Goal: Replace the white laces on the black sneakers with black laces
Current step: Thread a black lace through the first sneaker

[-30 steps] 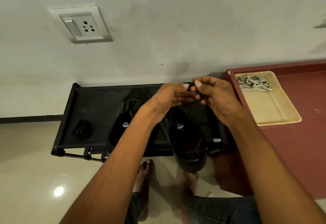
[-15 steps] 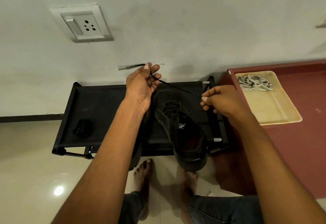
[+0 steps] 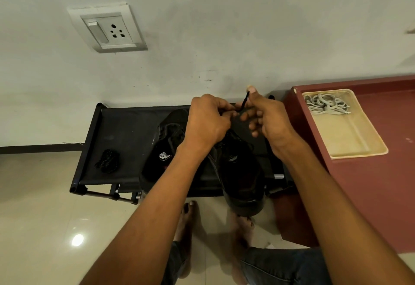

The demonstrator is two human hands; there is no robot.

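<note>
On a low black fabric rack (image 3: 125, 132) against a pale wall, two black sneakers sit side by side with their toes toward the wall. The right sneaker (image 3: 240, 172) hangs its heel over the rack's front edge, and both hands meet above its toe end. The right hand (image 3: 267, 118) pinches a black lace (image 3: 245, 102) between thumb and forefinger, the lace end standing up just past the thumb tip, while the other fingers curl loosely below. The left hand (image 3: 207, 121) is curled at the same spot, fingertips touching the lace near the right hand; exactly how it grips cannot be seen. Dark lacing shows faintly across the front of this sneaker, though the detail is lost in shadow. The left sneaker (image 3: 164, 148) lies just beside it, partly covered by the left forearm, with a small white logo on its tongue. Farther left on the rack, well apart from the shoes, lies a bundled black lace (image 3: 107, 161). To the right of the rack stands a dark red surface (image 3: 381, 195) bearing a cream tray (image 3: 350, 136), and a tangle of white laces (image 3: 325, 105) rests in the tray's far end. A white wall socket (image 3: 107, 29) is mounted on the wall above the rack. Bare feet (image 3: 187, 219) stand on the glossy beige floor below.
</note>
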